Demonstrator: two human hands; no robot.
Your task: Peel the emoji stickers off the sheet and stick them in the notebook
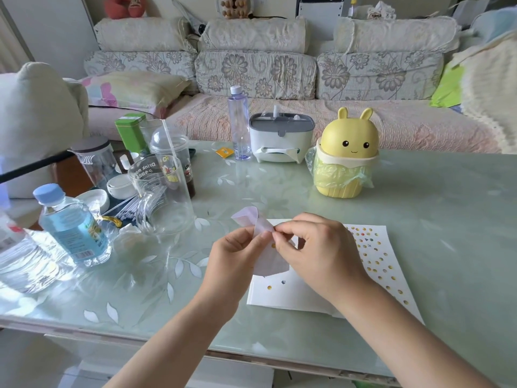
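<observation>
My left hand (236, 254) holds a curled, pale sticker sheet (267, 259) up above the table. My right hand (316, 249) pinches at the sheet's edge with thumb and forefinger, right where a small yellow emoji sticker (273, 245) shows. Below both hands lies the open white notebook (291, 292). Its left page bears two small stickers (276, 285), and its right page (380, 256) is dotted with several emoji stickers.
A glass mug (162, 197), plastic cups, water bottles (72, 222) and small dishes crowd the table's left side. A yellow bunny-shaped bin (347, 161), a grey-white tissue box (279, 138) and a tall clear bottle (238, 124) stand farther back. A sofa lies beyond.
</observation>
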